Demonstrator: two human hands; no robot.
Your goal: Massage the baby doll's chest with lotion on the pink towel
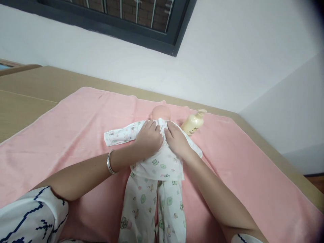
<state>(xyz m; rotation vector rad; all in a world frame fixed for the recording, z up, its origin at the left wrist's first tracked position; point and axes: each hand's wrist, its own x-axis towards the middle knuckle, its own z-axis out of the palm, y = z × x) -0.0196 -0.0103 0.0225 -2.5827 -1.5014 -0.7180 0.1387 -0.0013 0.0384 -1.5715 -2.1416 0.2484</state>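
Doll (pixel 161 112) lies on a pink cloth (pixel 88 114), its round head at the far side and its legs toward the person. It wears one printed shirt (pixel 159 170) and one pair of printed trousers (pixel 141 199), whose two legs are set a little apart. Both hands are on the upper chest of the shirt, just below the head. The left hand (pixel 149 136) comes from the left with its wrist bent inward, back of the hand up, fingers curled over the cloth near the collar. The right hand (pixel 176 139) lies opposite, back up also, with its fingers bent toward the middle. The two hands are near each other, but I cannot tell if the fingertips are pinching the fabric or only pressing on it. Both forearms reach forward from the lower corners, and one silver bracelet (pixel 108 162) is on the left wrist. One pale yellow pump bottle (pixel 194 123) lies tilted beside the doll, to the right; its front has dark lettering, too small to be read. The shirt shows small green figures, without readable words
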